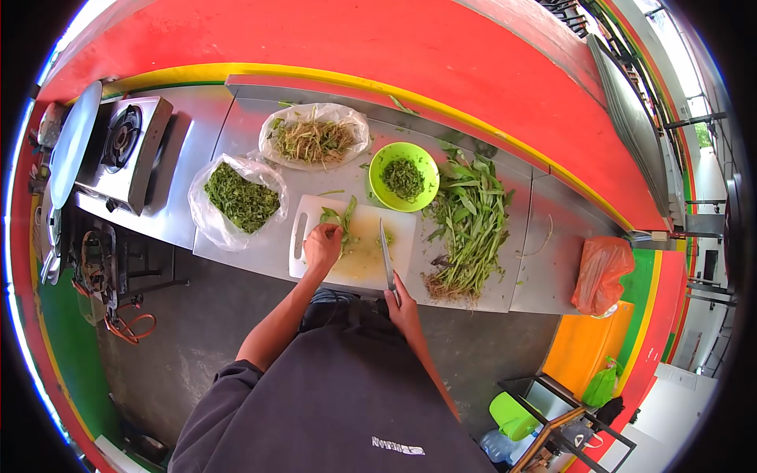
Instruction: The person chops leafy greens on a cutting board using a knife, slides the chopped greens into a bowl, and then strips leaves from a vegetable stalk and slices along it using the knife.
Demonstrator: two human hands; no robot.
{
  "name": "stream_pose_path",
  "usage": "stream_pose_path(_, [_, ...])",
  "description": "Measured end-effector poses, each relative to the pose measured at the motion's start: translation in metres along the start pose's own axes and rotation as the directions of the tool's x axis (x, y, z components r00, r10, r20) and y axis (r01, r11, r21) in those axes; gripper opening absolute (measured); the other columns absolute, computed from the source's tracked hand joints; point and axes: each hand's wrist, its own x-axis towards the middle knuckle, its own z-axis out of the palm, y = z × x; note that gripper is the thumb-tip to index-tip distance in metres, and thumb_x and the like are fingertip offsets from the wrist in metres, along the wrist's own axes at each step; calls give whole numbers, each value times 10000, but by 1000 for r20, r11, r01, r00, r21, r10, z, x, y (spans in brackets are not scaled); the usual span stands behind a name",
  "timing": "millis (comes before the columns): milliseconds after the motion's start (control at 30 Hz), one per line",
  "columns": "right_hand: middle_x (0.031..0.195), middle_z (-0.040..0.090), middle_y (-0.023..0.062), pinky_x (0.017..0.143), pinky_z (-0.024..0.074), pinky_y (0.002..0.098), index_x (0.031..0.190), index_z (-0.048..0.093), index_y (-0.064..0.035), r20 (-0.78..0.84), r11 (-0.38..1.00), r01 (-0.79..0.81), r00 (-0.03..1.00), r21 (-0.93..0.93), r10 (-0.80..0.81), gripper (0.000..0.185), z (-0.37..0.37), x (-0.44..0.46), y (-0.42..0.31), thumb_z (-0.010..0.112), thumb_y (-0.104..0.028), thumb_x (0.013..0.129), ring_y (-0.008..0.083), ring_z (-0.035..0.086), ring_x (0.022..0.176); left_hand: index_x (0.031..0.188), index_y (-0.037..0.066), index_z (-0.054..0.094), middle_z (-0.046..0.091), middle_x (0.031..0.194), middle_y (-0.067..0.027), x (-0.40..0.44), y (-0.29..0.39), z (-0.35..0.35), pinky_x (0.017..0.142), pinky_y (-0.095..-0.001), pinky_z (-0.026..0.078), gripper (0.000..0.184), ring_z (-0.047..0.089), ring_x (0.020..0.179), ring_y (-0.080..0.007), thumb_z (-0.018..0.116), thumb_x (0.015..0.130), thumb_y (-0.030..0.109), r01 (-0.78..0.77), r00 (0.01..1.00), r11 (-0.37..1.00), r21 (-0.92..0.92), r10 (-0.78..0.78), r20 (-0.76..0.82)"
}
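My left hand (pixel 322 247) is closed over a few leafy green stems (pixel 347 217) on the white cutting board (pixel 315 206). A knife (pixel 386 254) is in my right hand (pixel 402 306), its blade pointing away from me over the board. Small chopped greens (pixel 386 236) lie by the blade. Just beyond the board is a lime-green bowl (pixel 430 167) with chopped greens in it. Right of the board lies a large bunch of long-stemmed leafy greens (pixel 471 217), roots toward me.
A clear plastic bag (pixel 206 211) of chopped greens stands left of the board. Behind it, another plastic bag (pixel 359 128) holds rooty stem ends. A gas stove (pixel 130 150) sits at the far left, an orange plastic bag (pixel 602 272) at the counter's right end. A red wall (pixel 378 39) runs behind.
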Motion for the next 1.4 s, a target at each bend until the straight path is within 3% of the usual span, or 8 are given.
stream_pose_path(200, [1255,644,286,1001,483,397,1498,461,-98,44,1000,-27,999,4,27,532,1,2,-1,592,-241,1002,404,606,1232,888,117,786,760,807,-46,-2,22,-2,854,-492,476,334,723,822,-262,756,792,435,80,997,984,157,-82,6])
stream_pose_path(433, [1220,658,289,984,490,389,1505,458,-128,37,1000,-19,999,-5,19,538,1,1,-3,600,-231,996,396,621,1214,876,133,796,764,799,-46,0,21,4,872,-508,460,245,723,830,-257,725,801,355,86,996,980,182,-88,5])
stream_pose_path(633, [1210,659,294,977,495,391,1503,457,-126,35,999,-46,998,10,46,538,-1,-1,-5,600,-231,996,405,616,1214,889,114,794,768,815,-72,8,-2,2,792,-440,523,216,737,784,-247,713,813,299,9,999,996,86,-13,46])
stream_pose_path(700, [1212,657,294,978,496,396,1504,457,-130,32,999,-37,999,10,36,537,0,0,-1,599,-230,996,409,612,1216,907,71,788,762,795,-98,12,-7,-1,732,-383,565,224,746,776,-239,724,820,267,-13,996,999,-42,17,87])
stream_pose_path(900, [1233,645,296,992,492,424,1509,447,-131,40,999,-37,999,14,37,543,0,-1,-1,596,-234,997,446,581,1225,949,-9,763,758,813,-130,18,-15,-14,733,-313,572,238,740,772,-192,738,849,206,-11,978,980,-200,52,202])
stream_pose_path(1133, [1262,632,297,1007,484,424,1511,445,-136,32,999,36,999,15,-37,546,3,-2,4,599,-230,996,445,559,1249,972,-16,755,758,844,-121,21,-21,-23,742,-303,568,227,727,792,-164,736,871,186,52,971,967,-249,9,237])
stream_pose_path(1267, [1297,617,296,1036,465,407,1503,457,-119,56,999,-23,998,23,21,544,1,-4,-1,608,-212,989,424,552,1285,977,-25,748,759,849,-116,15,-24,-34,754,-305,570,225,730,799,-169,732,881,178,3,968,975,-223,53,245])
stream_pose_path(1400, [1330,604,287,1065,437,393,1491,469,-87,32,997,16,999,81,-18,539,3,-5,3,615,-199,985,395,548,1314,965,-31,742,758,849,-110,3,-20,-43,758,-309,570,211,731,805,-171,726,888,165,-108,968,977,-186,146,203])
